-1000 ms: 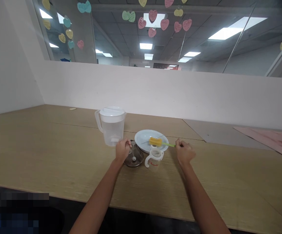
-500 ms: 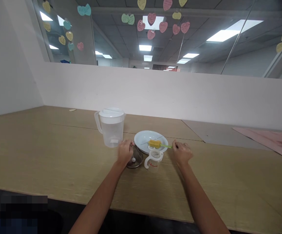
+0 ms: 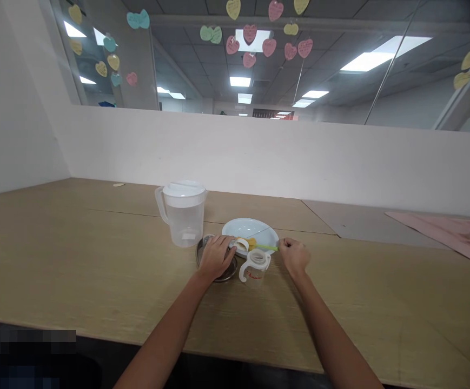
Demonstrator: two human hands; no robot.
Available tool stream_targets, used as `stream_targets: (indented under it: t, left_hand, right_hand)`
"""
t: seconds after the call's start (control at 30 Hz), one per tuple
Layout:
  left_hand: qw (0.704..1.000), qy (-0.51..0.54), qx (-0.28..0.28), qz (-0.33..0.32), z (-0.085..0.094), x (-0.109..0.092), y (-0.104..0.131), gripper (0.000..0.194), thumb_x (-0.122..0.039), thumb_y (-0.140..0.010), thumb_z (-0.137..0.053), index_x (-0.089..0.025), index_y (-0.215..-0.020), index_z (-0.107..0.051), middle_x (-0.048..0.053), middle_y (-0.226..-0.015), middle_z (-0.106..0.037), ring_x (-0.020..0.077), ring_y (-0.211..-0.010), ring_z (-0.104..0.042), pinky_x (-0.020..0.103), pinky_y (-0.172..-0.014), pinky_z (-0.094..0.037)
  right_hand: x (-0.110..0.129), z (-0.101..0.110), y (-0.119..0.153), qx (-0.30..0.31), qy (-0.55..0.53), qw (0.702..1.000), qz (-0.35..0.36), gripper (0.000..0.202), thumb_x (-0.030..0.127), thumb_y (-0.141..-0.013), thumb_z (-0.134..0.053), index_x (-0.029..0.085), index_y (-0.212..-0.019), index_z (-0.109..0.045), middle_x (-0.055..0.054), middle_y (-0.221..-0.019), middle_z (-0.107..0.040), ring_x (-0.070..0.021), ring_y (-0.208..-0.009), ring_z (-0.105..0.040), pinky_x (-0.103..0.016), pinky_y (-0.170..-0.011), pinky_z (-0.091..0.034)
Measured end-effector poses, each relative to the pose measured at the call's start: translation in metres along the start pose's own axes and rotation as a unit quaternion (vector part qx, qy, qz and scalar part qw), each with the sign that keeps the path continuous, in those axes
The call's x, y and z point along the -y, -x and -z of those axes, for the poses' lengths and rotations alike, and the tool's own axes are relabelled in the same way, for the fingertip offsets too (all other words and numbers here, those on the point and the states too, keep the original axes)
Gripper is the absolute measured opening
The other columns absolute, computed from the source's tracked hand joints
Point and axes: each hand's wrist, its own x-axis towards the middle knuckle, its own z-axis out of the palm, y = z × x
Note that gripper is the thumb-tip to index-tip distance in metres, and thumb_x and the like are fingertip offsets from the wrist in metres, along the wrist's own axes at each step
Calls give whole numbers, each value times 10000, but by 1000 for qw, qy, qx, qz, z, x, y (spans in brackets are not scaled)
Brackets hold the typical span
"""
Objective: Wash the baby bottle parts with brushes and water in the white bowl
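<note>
My right hand (image 3: pixel 295 255) is closed around the green handle (image 3: pixel 267 247) of a brush with a yellow sponge head (image 3: pixel 252 242), which lies over the white plate (image 3: pixel 269 230). My left hand (image 3: pixel 217 256) reaches over a round metal dish (image 3: pixel 227 274), its fingertips on a white plastic ring (image 3: pixel 241 245) at the plate's near edge. The ring partly covers the sponge. Between my hands, in front of the plate, a clear baby bottle (image 3: pixel 255 275) with a white handled collar and red lettering stands upright without a cap.
A clear pitcher (image 3: pixel 185 224) with a white lid stands left of the plate. Pink cloth (image 3: pixel 433 227) lies at the far right on a grey sheet (image 3: pixel 352 221). Behind the table rises a white wall (image 3: pixel 251 156) below a window.
My left hand has moved right from the metal dish's left side and now has the white ring at its fingers. My right hand and the brush have shifted slightly left.
</note>
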Motion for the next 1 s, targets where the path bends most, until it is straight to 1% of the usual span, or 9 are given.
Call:
stream_targets:
  t: [0.1,0.17,0.37,0.53,0.63,0.8,1.0]
  left_hand:
    - [1000,2,6,-16,0,-1,0,347,-311,-926,-354,-206,-1217,-511,72,-1165,-594,211,-1060,-518,357,-916,-357]
    - [1000,6,5,-24,1,-1,-1,359,-302,-933,-335,-209,-1239,-497,71,-1185,-583,205,-1076,-513,353,-920,-364]
    - [999,16,-14,-25,2,-4,0,308,-349,-923,-366,-173,-1107,-538,79,-1087,-617,216,-1036,-531,361,-894,-397]
    - [999,36,-12,-33,3,-6,1,299,-391,-894,-426,-186,-1091,-519,70,-1070,-616,219,-998,-543,363,-885,-401]
    - [999,35,-13,-18,2,-6,1,312,-415,-881,-446,-187,-1081,-522,68,-1054,-621,227,-981,-547,367,-873,-401]
    - [999,39,-26,18,-2,-6,2,307,-434,-875,-456,-189,-1040,-537,57,-999,-633,219,-957,-556,351,-844,-407]
    - [999,36,-23,31,-3,-8,1,292,-431,-842,-502,-186,-999,-532,55,-956,-628,221,-924,-559,349,-818,-411]
  right_hand:
    - [1,1,0,1,-18,1000,-6,335,318,-793,-455,164,-653,-717,-86,-645,-655,-103,-469,-384,-256,-489,-169]
    - [1,1,1,0,-24,1000,-9,344,324,-796,-451,158,-651,-715,-84,-641,-652,-101,-466,-379,-254,-488,-169]
    - [2,3,0,14,-23,999,-17,344,317,-797,-454,153,-630,-706,-77,-630,-644,-96,-477,-360,-250,-492,-167]
    - [2,3,0,17,-32,999,-18,334,313,-797,-455,162,-655,-717,-75,-628,-638,-98,-478,-362,-255,-499,-167]
    - [1,2,0,11,-37,999,-9,342,311,-800,-457,156,-623,-706,-79,-625,-637,-96,-472,-356,-255,-499,-164]
    - [1,2,1,-7,-38,999,-2,335,307,-807,-463,156,-634,-707,-73,-608,-628,-90,-460,-330,-254,-503,-160]
    - [0,-1,2,-20,-12,1000,13,343,306,-820,-454,152,-640,-702,-68,-600,-618,-83,-456,-291,-259,-506,-146]
